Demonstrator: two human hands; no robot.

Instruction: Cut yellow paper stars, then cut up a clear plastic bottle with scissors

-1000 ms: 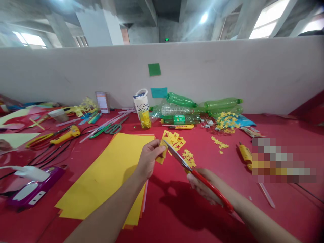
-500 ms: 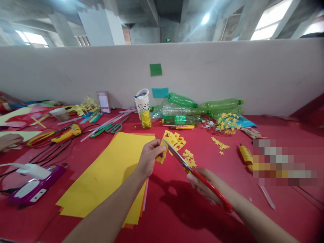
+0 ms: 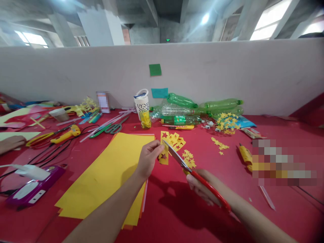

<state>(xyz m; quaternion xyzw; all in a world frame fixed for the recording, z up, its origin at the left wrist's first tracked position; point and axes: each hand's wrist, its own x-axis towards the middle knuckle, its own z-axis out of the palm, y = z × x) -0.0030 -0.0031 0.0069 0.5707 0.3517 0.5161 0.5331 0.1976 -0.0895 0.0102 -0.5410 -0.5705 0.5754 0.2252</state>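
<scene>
Between the thumb and fingers of my left hand (image 3: 149, 158) is a narrow yellow paper strip (image 3: 164, 161) with star-shaped holes. My right hand (image 3: 206, 185) is wrapped round red-handled scissors (image 3: 183, 164). Their blade tips lie against the strip, close to my left thumb; I cannot tell how far the blades are apart. Beyond the strip rest yellow paper scraps (image 3: 180, 141) with star cut-outs. A small pile of yellow paper stars (image 3: 188, 158) lies just past the scissors' pivot. Left of my left hand is a stack of yellow sheets (image 3: 101, 175), with orange and pink edges underneath.
Green and clear plastic bottles (image 3: 182, 100) lie along the white partition (image 3: 113, 74) beside a white cup (image 3: 141, 104). More stars (image 3: 227, 123) are at right, near a yellow glue gun (image 3: 245, 157). A purple power strip (image 3: 37, 189) and another person's hand (image 3: 11, 143) are at left.
The yellow strip has turned more upright and more of its upper part shows, with a star hole near the top. Both hands stay nearly in place.
</scene>
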